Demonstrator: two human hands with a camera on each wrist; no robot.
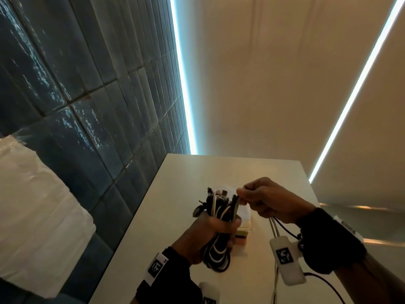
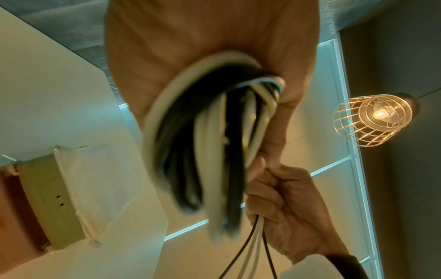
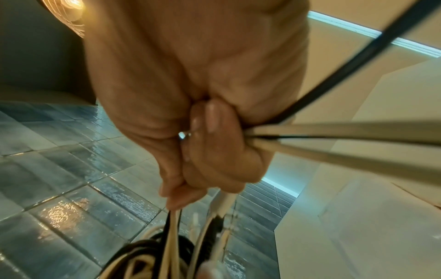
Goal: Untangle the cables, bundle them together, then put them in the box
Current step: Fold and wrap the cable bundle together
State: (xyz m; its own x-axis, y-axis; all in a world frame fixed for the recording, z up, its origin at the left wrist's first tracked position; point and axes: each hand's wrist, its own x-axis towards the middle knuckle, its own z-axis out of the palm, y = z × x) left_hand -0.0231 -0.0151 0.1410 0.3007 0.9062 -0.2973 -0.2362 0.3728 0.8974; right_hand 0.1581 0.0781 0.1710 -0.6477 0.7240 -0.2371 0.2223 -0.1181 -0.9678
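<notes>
My left hand grips a coiled bundle of black and white cables upright above the white table. Its loops hang below my fist, blurred in the left wrist view as the bundle. My right hand pinches several strands at the top of the bundle, and the loose black and white cables run through its fist and trail down toward me. The right wrist view shows the right hand closed round those strands. The box, green and brown with a clear plastic bag on it, lies on the table just behind the hands.
A dark blue tiled wall runs along the table's left edge. A white plastic-wrapped stack stands at the left. A metal surface lies to the right. A wire-cage lamp hangs overhead.
</notes>
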